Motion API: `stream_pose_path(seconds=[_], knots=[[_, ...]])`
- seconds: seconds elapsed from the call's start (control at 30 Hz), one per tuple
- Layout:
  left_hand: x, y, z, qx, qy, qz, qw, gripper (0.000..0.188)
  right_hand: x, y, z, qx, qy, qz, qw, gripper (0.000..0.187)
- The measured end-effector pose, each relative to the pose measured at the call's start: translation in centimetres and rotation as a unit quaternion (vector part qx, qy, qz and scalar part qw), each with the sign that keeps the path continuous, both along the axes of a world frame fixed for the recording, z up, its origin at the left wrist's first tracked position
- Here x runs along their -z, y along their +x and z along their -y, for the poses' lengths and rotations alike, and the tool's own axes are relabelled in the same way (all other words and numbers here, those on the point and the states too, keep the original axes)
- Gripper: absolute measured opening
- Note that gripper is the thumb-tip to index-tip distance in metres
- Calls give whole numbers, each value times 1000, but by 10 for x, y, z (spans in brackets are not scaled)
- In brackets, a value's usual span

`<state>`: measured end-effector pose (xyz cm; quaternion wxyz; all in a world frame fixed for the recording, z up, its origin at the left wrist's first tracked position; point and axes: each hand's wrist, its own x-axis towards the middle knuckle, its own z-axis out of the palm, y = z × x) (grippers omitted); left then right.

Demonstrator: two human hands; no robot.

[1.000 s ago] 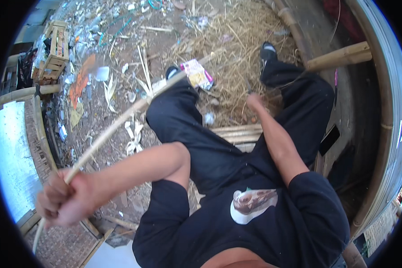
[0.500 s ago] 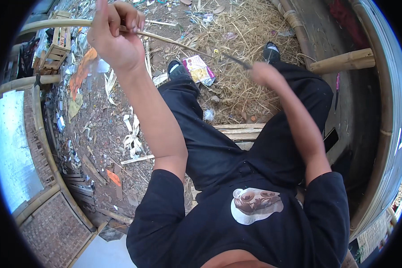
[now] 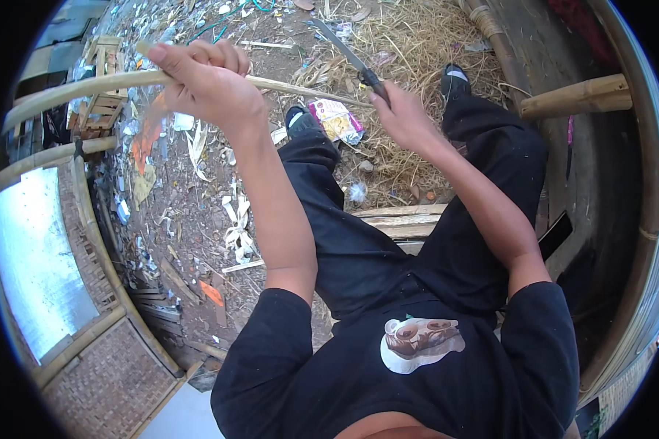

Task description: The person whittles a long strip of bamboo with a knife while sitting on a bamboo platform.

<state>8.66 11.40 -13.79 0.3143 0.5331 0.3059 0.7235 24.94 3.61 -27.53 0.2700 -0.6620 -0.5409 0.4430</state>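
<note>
My left hand (image 3: 212,84) is closed around a long pale bamboo strip (image 3: 95,89), its thumb lying along the upper side. The strip runs from the far left edge through the fist and tapers to a thin end near my right hand (image 3: 406,121). That hand grips the dark handle of a knife (image 3: 348,53). The grey blade points up and to the left, above the strip's thin end and apart from it.
Shavings and dry straw (image 3: 410,80) cover the ground ahead. A purple and yellow packet (image 3: 335,121) lies by my left foot. A wooden crate (image 3: 108,84) stands at the far left. On the right, a bamboo pole (image 3: 575,99) juts inward; a phone (image 3: 555,235) lies beside my thigh.
My right hand has moved slightly left, and the knife blade now tilts more upward. My left hand has come lower and nearer, turned with its fingers more folded over the strip.
</note>
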Motion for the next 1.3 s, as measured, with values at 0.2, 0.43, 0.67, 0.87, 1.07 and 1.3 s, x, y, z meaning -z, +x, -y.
stream_pose_path(seconds=[0.2, 0.43, 0.67, 0.87, 1.07, 1.3], knots=[[1, 1, -9, -127, -26, 2, 992, 56, -25, -19, 17, 33, 187, -99, 977, 18], [1, 14, -10, -146, -20, 11, 989, 57, -33, -43, 38, 66, 284, -176, 940, 18], [6, 15, -8, -110, 21, 33, 993, 53, -37, -28, 20, -14, -2, -68, 998, 18], [8, 29, -5, -73, 49, 34, 996, 53, -34, -31, 31, 96, 211, -168, 958, 20], [5, 33, 0, -78, 33, 50, 995, 56, -55, -25, 17, 51, 101, -115, 987, 19], [6, 35, 1, -56, 34, 57, 996, 56, -19, -26, 23, -42, 50, 1, 998, 19]])
